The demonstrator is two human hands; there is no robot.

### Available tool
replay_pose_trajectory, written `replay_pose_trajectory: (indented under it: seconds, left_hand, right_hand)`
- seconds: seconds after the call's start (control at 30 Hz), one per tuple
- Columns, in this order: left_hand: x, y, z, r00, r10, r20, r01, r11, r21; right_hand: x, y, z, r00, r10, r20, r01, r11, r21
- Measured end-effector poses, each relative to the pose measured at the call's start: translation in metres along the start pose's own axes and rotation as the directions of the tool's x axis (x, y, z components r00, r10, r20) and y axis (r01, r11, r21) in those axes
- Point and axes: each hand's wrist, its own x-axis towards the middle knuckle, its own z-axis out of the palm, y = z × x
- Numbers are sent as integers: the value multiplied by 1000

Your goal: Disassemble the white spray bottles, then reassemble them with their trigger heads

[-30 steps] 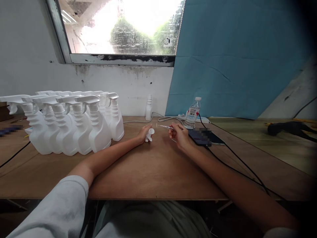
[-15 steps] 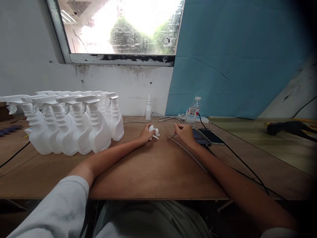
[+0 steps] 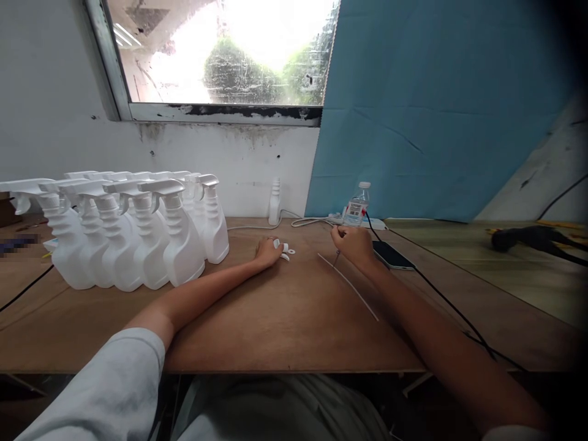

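My left hand (image 3: 267, 253) rests on the table with its fingers closed round a white spray trigger head (image 3: 285, 247), most of which it covers. Beside those fingertips lie a small white ring (image 3: 292, 252) and a curved white trigger (image 3: 285, 257). To the right, my right hand (image 3: 353, 245) is closed in a pinch on a thin metal tool (image 3: 337, 257) that points down; its exact kind is too small to make out. Under that tool a thin white tube (image 3: 351, 286) runs slantwise across the table.
Several white spray bottles (image 3: 184, 248) stand in rows on the left. A small white bottle (image 3: 274, 205) is by the wall. Behind my right hand are a clear water bottle (image 3: 357, 205), a phone (image 3: 392, 255) and black cables (image 3: 450, 306). The wooden table's front edge (image 3: 285, 370) is near me.
My right hand has moved right and slightly back, and its tool has swung to point downward. My left hand has rolled over the trigger head, hiding more of it.
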Motion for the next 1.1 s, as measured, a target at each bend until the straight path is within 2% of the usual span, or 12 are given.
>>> replay_pose_trajectory:
  seconds: [0.2, 0.47, 0.57, 0.63, 0.73, 0.8, 0.83, 0.87, 0.93, 1.0, 1.07, 1.1]
  left_hand:
    - [0, -4, 3, 998, 4, -56, -4, 1000, 1]
    - [-4, -2, 4, 996, 74, -41, -76, 996, -45]
    - [-7, 2, 3, 994, 102, -48, -104, 993, -53]
    - [-7, 10, -4, 990, 132, -43, -134, 990, -43]
    - [-3, 39, -35, 977, 214, 4, -214, 977, -11]
    - [-1, 68, -72, 948, 315, 52, -317, 948, 26]
    - [-1, 84, -94, 916, 394, 73, -400, 908, 125]
    - [-1, 99, -117, 896, 442, 50, -442, 870, 220]
    - [-6, 122, -162, 883, 461, -91, -406, 847, 343]
    - [-13, 133, -199, 852, 451, -268, -331, 858, 393]
    - [-17, 132, -224, 837, 387, -387, -209, 880, 428]
    - [-18, 127, -232, 844, 338, -416, -137, 886, 442]
  right_hand:
    - [0, 2, 1, 999, -13, 31, 15, 998, -66]
    - [1, 0, 1, 996, -54, 73, 57, 998, -27]
    - [0, 0, 0, 996, -60, 73, 61, 998, -11]
    - [0, -1, 0, 996, -61, 71, 61, 998, -2]
    - [-1, -2, 1, 996, -59, 70, 59, 998, 11]
    - [-2, -3, 1, 996, -51, 72, 50, 999, 21]
    - [-2, -4, 2, 996, -45, 72, 43, 999, 25]
    - [-2, -4, 2, 997, -38, 73, 36, 999, 29]
    - [-2, -5, 2, 997, -26, 77, 23, 999, 36]
    - [-3, -5, 2, 997, -19, 79, 15, 999, 43]
    - [-4, -5, 3, 997, -11, 79, 7, 999, 50]
    - [-4, -5, 3, 997, -7, 78, 3, 999, 54]
